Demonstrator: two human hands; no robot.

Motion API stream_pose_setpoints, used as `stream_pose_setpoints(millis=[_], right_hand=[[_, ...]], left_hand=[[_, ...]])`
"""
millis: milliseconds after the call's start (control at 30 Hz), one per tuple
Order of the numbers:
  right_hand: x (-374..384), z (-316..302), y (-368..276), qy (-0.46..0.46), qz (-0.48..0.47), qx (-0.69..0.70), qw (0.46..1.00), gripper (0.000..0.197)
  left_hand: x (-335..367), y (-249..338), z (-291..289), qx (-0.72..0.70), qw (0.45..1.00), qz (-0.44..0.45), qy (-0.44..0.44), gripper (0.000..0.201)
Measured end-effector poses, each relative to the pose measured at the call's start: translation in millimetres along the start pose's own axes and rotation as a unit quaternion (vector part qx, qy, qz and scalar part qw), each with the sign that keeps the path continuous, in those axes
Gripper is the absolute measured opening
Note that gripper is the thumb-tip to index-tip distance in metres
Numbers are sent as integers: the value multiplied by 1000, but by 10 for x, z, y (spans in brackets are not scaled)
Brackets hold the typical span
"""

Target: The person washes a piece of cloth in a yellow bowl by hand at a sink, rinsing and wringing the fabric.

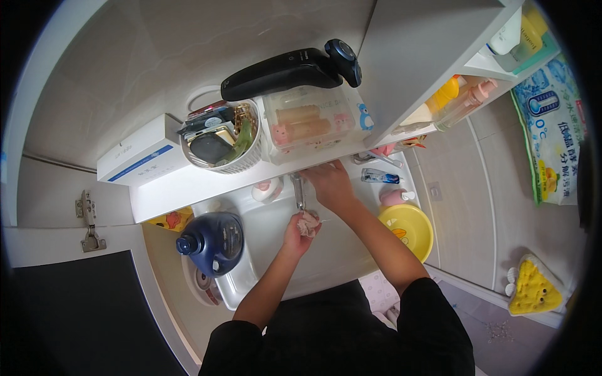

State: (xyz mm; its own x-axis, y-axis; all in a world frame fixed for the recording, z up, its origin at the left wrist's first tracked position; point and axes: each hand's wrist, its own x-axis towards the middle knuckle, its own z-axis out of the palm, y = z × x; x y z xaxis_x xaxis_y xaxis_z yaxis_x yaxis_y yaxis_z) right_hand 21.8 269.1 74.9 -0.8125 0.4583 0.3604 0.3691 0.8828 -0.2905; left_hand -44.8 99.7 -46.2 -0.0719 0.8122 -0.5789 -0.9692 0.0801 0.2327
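My left hand (pixel 295 236) is closed around a crumpled pale pink cloth (pixel 308 224), held over the white sink (pixel 332 250) just below the spout of the metal faucet (pixel 299 194). Up at the top of that faucet, my right hand (pixel 329 187) has its fingers bent over the base, partly hidden by the shelf edge; the handle itself cannot be seen. To the left of the spout, a small pink and white soap dish (pixel 266 189) rests on the sink's back ledge.
Above my hands runs a white shelf (pixel 169 194) with a black shaver (pixel 282 72), a clear box (pixel 307 119) and a filled basket (pixel 222 160). A dark blue jug (pixel 216 244) stands left of the sink. At right are a toothpaste tube (pixel 380 176) and a yellow basin (pixel 411 229).
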Motion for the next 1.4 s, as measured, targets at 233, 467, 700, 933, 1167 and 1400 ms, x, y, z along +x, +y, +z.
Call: stream_pose_setpoints(millis=[233,467,700,933,1167,1400], right_hand=[[-260,-64,-120,42,116,184,975,66],[-1115,674,-396,65,374,380,844,63],[-1239,1080,-696,96,462,589,656,39],[-979,1161,-827,80,442,455,769,31],[-920,1236,-856,87,371,355,854,29],[-809,1173,-938,48,345,209,914,39]], left_hand=[[3,50,36,-3,998,29,52,35],[44,98,142,124,986,-1,115,28],[49,119,223,166,974,32,153,26],[31,-21,-71,233,956,87,156,34],[-122,46,36,28,994,54,90,46],[1,-104,-324,-44,997,60,21,47]])
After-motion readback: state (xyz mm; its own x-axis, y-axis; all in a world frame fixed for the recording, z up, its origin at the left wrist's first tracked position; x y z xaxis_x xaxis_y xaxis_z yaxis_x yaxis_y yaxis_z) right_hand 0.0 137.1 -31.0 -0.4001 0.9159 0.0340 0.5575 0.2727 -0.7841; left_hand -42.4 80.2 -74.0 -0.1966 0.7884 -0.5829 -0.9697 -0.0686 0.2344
